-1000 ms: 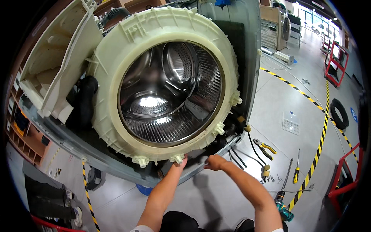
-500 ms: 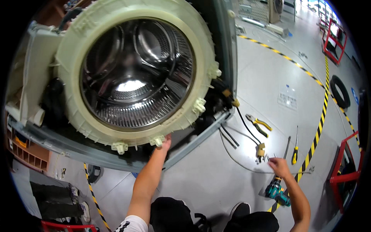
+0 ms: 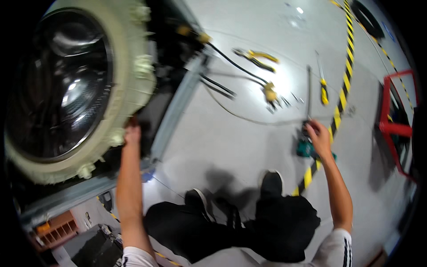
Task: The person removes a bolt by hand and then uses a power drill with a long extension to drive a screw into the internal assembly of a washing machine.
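Observation:
At the left is the cream washing-machine tub [image 3: 113,80] with its steel drum [image 3: 58,84], inside the grey metal frame [image 3: 175,111]. My left hand [image 3: 132,133] reaches to the tub's lower edge, its fingers partly hidden and blurred there. My right hand [image 3: 318,135] has its fingers curled at the black front of a teal cordless drill [image 3: 305,147] with a long bit, lying on the floor. Near it lie a yellow-handled screwdriver [image 3: 324,91], yellow-black pliers [image 3: 262,58], some screws [image 3: 285,102] and a cable connector [image 3: 269,92].
Grey floor [image 3: 222,142] has yellow-black tape [image 3: 344,89] at right. A red metal frame [image 3: 396,128] and black ring [image 3: 367,20] stand or lie beyond. My black-trousered legs [image 3: 275,222] are below. A wooden rack [image 3: 58,227] shows at lower left.
The view has swung right and down, so the tub now sits further left. My right hand left the frame's edge and moved right to the drill; my left hand stayed at the tub.

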`<move>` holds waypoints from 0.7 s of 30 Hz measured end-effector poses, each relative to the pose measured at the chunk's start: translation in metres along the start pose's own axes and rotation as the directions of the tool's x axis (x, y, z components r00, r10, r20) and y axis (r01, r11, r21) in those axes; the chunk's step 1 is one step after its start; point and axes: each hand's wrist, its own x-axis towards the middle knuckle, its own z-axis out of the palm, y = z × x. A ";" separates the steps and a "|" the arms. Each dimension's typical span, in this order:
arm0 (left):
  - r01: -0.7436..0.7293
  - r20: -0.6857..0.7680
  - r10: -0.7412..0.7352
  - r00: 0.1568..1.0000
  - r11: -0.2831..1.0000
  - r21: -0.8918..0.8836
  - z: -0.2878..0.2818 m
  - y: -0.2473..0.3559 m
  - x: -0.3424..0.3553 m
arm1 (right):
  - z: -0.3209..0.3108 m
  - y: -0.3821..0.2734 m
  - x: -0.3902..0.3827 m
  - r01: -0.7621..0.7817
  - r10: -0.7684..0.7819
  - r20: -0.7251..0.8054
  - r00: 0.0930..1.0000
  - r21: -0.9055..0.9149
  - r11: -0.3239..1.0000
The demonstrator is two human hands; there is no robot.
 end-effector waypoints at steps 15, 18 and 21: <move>-0.193 0.237 0.079 0.968 0.839 0.509 0.055 0.014 -0.045 | 0.112 -0.029 0.070 0.396 -0.369 0.153 0.917 -0.217 0.892; -0.196 0.289 0.041 0.957 0.823 0.533 0.052 0.008 -0.046 | 0.118 -0.030 0.060 0.345 -0.279 0.217 0.935 -0.389 0.854; -0.126 0.128 0.064 0.990 0.816 0.564 0.087 -0.030 -0.067 | 0.108 -0.017 0.065 0.337 -0.303 0.147 0.941 -0.413 0.846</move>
